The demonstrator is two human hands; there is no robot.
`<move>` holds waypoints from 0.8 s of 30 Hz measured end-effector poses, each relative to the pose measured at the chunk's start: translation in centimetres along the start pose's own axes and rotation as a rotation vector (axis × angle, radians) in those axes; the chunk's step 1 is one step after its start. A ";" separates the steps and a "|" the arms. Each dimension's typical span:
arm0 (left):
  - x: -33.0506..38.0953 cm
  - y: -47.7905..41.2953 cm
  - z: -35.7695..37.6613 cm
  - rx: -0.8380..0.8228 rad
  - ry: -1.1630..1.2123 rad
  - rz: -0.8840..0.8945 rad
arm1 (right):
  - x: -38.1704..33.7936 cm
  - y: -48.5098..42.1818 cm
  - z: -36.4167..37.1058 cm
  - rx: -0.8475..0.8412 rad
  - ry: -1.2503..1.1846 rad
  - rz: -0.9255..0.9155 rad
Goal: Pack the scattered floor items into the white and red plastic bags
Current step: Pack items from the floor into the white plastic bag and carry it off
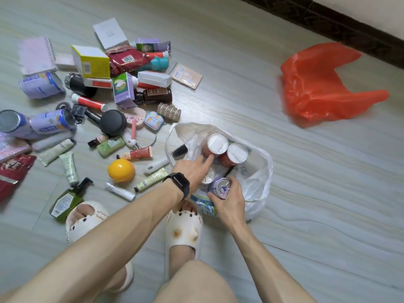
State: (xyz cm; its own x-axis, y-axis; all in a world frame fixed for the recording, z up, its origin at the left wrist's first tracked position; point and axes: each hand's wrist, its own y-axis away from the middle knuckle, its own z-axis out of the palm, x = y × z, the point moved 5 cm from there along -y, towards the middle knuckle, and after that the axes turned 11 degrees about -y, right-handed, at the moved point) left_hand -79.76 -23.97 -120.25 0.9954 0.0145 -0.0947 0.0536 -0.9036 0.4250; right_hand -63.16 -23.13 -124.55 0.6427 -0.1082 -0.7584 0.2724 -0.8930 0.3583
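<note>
The white plastic bag (260, 171) stands open on the floor in front of my feet. Inside it two red tubs with white lids (227, 147) stand upright beside a silver-topped can (208, 176). My right hand (227, 200) grips a purple can (219, 186) upright at the bag's near side. My left hand (194, 169), with a black watch on its wrist, reaches into the bag, its index finger touching the left red tub. The red plastic bag (317, 84) lies flat at the far right. Many scattered items (105, 101) cover the floor on the left.
The pile holds several purple cans (43, 84), boxes, tubes, a yellow ball-shaped case (121, 170), a green pump bottle (65, 200), a brown bottle (156, 96) and a notebook (37, 54). My slippered feet (183, 228) stand just below the white bag. A dark skirting board (349, 29) runs along the far right.
</note>
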 end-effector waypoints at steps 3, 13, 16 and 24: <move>-0.3 0.4 0.0 -0.051 -0.139 0.035 | -0.6 -1.2 -0.3 -0.028 0.024 -0.013; 0.0 3.2 0.8 -0.134 -0.248 0.212 | -1.8 -0.9 -1.3 -0.310 0.331 -0.033; 0.1 4.1 1.0 -0.173 -0.219 0.241 | -1.9 0.1 -0.8 -0.360 0.365 -0.019; 0.9 1.7 0.0 -0.028 -0.071 0.044 | -3.0 -2.0 -1.2 -0.206 0.279 0.027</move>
State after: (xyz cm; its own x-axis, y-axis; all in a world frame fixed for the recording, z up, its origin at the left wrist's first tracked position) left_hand -78.75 -25.53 -119.63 0.9888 -0.0557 -0.1385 0.0136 -0.8902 0.4553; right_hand -64.77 -20.52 -122.37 0.8150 0.0189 -0.5791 0.3732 -0.7817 0.4997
